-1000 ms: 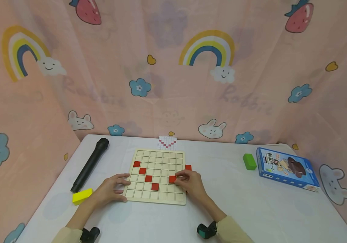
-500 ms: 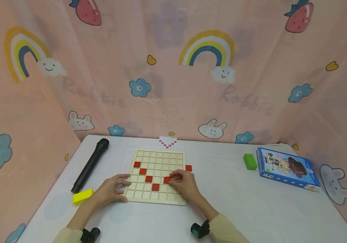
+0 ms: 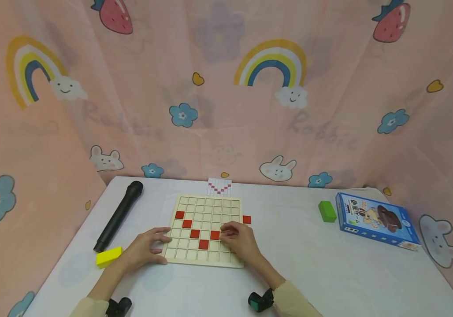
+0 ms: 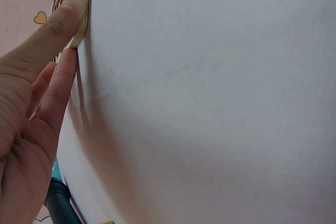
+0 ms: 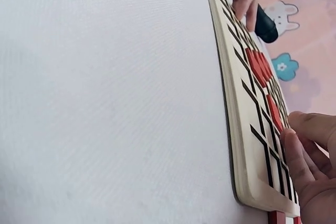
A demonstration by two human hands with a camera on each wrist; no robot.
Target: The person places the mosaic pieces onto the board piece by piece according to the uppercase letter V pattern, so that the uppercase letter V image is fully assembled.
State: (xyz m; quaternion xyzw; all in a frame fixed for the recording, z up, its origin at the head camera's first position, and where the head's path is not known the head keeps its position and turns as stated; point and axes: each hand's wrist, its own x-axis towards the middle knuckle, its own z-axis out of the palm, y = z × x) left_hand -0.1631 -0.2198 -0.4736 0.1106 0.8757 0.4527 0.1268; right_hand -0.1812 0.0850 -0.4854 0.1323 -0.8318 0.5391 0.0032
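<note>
A pale grid board [image 3: 204,263] lies on the table with several red square tiles in its cells, forming a slanting line. My left hand [image 3: 145,247] steadies its near left corner, thumb on the front edge and fingertips at the left edge. In the left wrist view the thumb [image 4: 63,17] rests on the board's edge. My right hand [image 3: 241,241] is over the board's right part, fingertips at the right side of a red tile [image 3: 215,235] lying in a cell. The right wrist view shows the thumb and forefinger close beside that tile [image 5: 274,113].
A loose red tile [image 3: 246,219] lies off the board's right edge. Behind the board is a pattern card [image 3: 219,187]. A black cylinder [image 3: 118,215] and a yellow block [image 3: 109,257] lie left; a green block [image 3: 327,211] and a blue box [image 3: 377,220] stand right.
My right hand has moved left across the board, bringing the red tile to a cell right of the slanting line. Lately the tile shifted slightly left from the fingertips. My left hand stays put.
</note>
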